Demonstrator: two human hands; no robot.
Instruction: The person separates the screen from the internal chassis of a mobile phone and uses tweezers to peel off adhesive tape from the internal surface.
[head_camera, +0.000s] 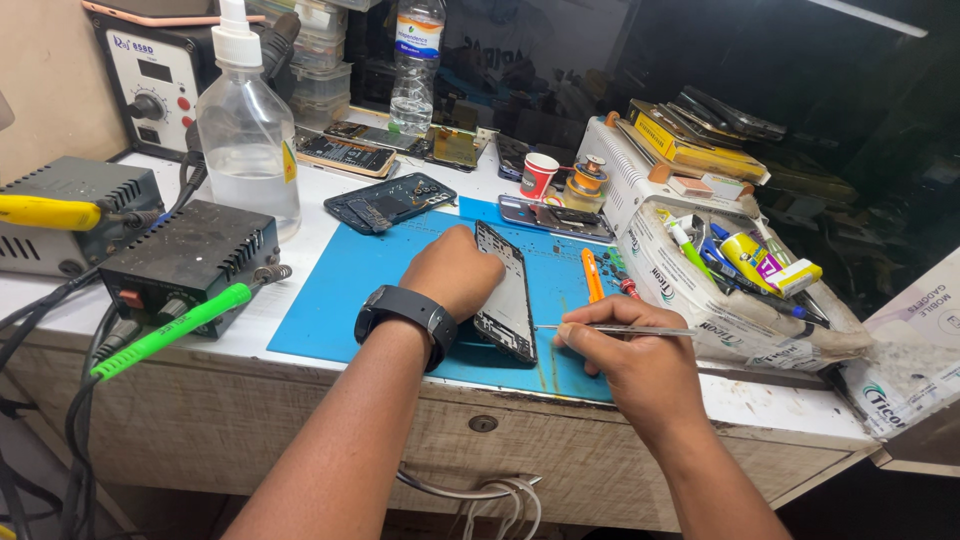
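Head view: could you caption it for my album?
Left hand steadies a phone frame on a blue mat; right hand holds tweezers.

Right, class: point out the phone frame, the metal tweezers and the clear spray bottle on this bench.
phone frame (505, 300), head view, on its pale inner face.
metal tweezers (640, 330), head view, on the shaft past the right hand's fingers.
clear spray bottle (248, 150), head view, on the clear body.

lighting: bright, even, from above on bench (300, 215). glare: clear bottle (247, 140), plastic at right. background upper right dim. shadows soft, short. focus sharp; mild edge distortion.
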